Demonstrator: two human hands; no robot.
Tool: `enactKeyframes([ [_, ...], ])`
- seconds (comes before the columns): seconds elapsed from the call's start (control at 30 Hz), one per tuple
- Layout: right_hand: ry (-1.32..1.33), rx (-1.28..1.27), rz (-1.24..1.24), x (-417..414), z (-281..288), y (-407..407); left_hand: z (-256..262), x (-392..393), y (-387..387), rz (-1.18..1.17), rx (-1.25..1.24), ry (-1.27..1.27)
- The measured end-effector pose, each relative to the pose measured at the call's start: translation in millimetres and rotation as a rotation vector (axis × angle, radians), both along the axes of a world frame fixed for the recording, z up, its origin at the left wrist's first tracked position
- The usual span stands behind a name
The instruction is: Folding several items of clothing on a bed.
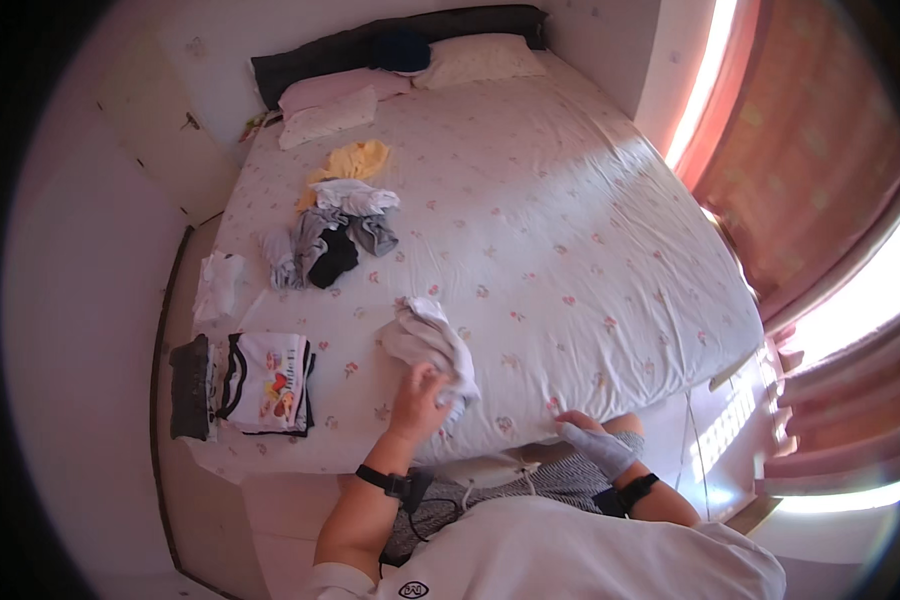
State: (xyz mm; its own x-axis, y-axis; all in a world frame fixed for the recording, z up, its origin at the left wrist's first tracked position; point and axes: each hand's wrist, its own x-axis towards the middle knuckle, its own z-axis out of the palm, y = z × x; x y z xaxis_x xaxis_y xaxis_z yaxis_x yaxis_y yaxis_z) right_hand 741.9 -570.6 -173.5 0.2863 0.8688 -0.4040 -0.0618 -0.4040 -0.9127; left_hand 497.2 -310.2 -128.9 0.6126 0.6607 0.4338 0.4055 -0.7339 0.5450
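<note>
My left hand (418, 401) is at the bed's near edge, its fingers curled onto a crumpled pale beige and white garment (431, 341). A bit of light blue-grey cloth shows beneath those fingers. My right hand (586, 429) is lower and to the right, just off the mattress edge by my knee. Light grey cloth (604, 450), perhaps a sock, covers its back down to the wrist. The thumb sticks out bare, and the other fingers are mostly hidden.
Folded T-shirts (270, 382), the top one printed, lie at the bed's near left corner beside dark folded clothes (190, 386). Behind them are white folded cloth (219, 285) and a loose clothes pile (345, 217). Pillows (484, 60) rest by the headboard; curtains (802, 172) hang right.
</note>
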Motion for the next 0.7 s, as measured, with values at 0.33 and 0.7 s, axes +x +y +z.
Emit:
enactKeyframes([
  [0.33, -0.369, 0.245, 0.142, -21, -11, 87, -58, -6, -44, 0.028, -0.316, 0.276],
  [0.7, 0.164, 0.208, -0.025, -33, -4, 115, -108, -67, 21, 0.227, -1.034, -0.284],
])
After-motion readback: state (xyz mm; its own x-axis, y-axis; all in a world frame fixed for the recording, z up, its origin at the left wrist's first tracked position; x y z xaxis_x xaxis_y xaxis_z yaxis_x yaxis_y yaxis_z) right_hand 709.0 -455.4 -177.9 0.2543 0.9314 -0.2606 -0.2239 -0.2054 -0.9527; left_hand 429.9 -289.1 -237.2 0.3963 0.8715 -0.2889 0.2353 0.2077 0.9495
